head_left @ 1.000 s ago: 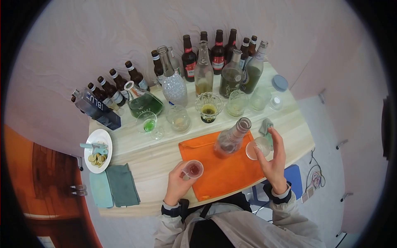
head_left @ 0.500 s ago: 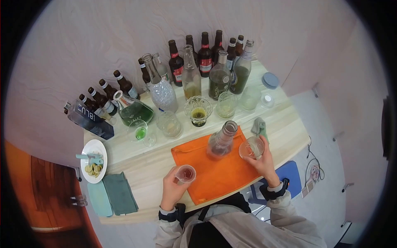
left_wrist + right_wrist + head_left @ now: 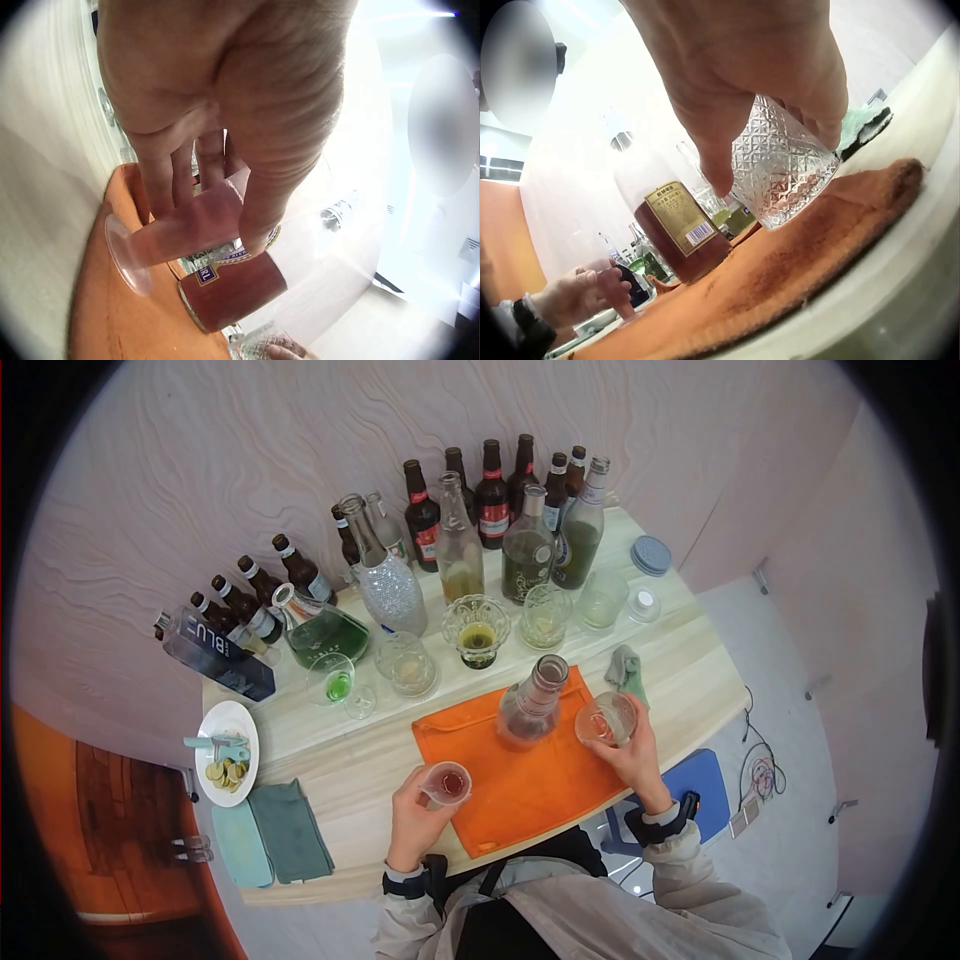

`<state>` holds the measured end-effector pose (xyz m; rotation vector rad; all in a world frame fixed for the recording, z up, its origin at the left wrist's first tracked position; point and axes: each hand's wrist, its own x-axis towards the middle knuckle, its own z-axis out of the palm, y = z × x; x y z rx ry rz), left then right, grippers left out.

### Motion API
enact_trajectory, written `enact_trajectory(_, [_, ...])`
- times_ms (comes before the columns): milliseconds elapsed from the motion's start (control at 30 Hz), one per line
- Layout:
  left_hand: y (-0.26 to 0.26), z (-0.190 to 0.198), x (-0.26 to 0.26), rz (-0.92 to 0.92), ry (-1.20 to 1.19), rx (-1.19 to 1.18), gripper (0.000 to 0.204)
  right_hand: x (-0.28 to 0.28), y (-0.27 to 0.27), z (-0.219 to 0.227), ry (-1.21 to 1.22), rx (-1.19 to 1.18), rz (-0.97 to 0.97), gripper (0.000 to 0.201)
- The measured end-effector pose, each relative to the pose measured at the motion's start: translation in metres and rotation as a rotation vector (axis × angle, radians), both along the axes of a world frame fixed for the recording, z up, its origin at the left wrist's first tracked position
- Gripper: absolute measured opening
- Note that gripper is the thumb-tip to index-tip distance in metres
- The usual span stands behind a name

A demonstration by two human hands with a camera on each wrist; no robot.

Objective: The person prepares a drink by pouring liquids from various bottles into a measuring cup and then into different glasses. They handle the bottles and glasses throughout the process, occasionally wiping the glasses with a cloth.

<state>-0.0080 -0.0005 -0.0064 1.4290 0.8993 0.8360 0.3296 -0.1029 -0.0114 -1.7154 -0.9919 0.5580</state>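
In the head view my left hand (image 3: 415,825) holds a small clear footed cup (image 3: 447,784) of reddish liquid at the left edge of an orange cloth (image 3: 540,790). The left wrist view shows thumb and fingers round the cup's body (image 3: 187,229), above its flared foot (image 3: 124,255). My right hand (image 3: 637,758) grips a clear tumbler (image 3: 776,165) with a diamond-cut pattern, its base close over the cloth's right side. Between the hands an uncapped glass bottle (image 3: 530,710) stands upright on the cloth. Reddish-brown liquid and a gold label (image 3: 679,217) show on it.
Behind the cloth stand several glasses, among them a scalloped one (image 3: 476,632), and a flask of green liquid (image 3: 325,635). Several beer bottles (image 3: 492,500) line the back. At left are a plate (image 3: 245,720) and folded cloths (image 3: 290,830); a grey-green rag (image 3: 626,668) lies at right.
My right hand's fingers, spread beside the tumbler earlier, have closed round it. The left hand keeps its hold on the cup. The head view has shifted slightly.
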Motion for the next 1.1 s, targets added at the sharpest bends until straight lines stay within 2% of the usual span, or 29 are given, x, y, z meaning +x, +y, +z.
enact_trajectory(433, [0.0, 0.004, 0.002, 0.016, 0.034, 0.034, 0.028, -0.001, -0.002, -0.004, 0.011, 0.025, -0.066, 0.091])
enact_trajectory(500, [-0.001, 0.004, 0.001, 0.015, 0.019, 0.023, 0.027, 0.003, -0.003, 0.006, 0.039, 0.134, -0.039, 0.085])
enact_trajectory(667, [0.0, 0.007, 0.003, 0.024, 0.044, 0.022, 0.026, 0.063, 0.031, 0.064, -0.101, 0.344, -0.119, 0.079])
enact_trajectory(733, [-0.001, 0.006, 0.003, 0.021, 0.039, 0.022, 0.026, 0.103, 0.06, 0.07, -0.188, 0.366, -0.188, 0.077])
enact_trajectory(767, [-0.002, 0.006, 0.003, 0.029, 0.025, 0.002, 0.027, 0.117, 0.072, 0.074, -0.189, 0.369, -0.189, 0.077])
enact_trajectory(833, [0.0, 0.008, 0.004, 0.041, 0.009, -0.013, 0.027, 0.138, 0.092, 0.079, -0.271, 0.24, -0.354, 0.075])
enact_trajectory(867, [-0.001, 0.01, 0.005, 0.034, 0.036, 0.009, 0.027, 0.146, 0.097, 0.078, -0.317, 0.225, -0.366, 0.076])
enact_trajectory(1000, [-0.002, 0.009, 0.003, 0.03, 0.047, 0.021, 0.029, 0.129, 0.075, 0.074, -0.208, 0.244, -0.288, 0.078])
enact_trajectory(1100, [-0.001, 0.013, 0.004, 0.028, 0.104, 0.072, 0.03, 0.091, 0.038, 0.059, -0.163, 0.23, -0.116, 0.082])
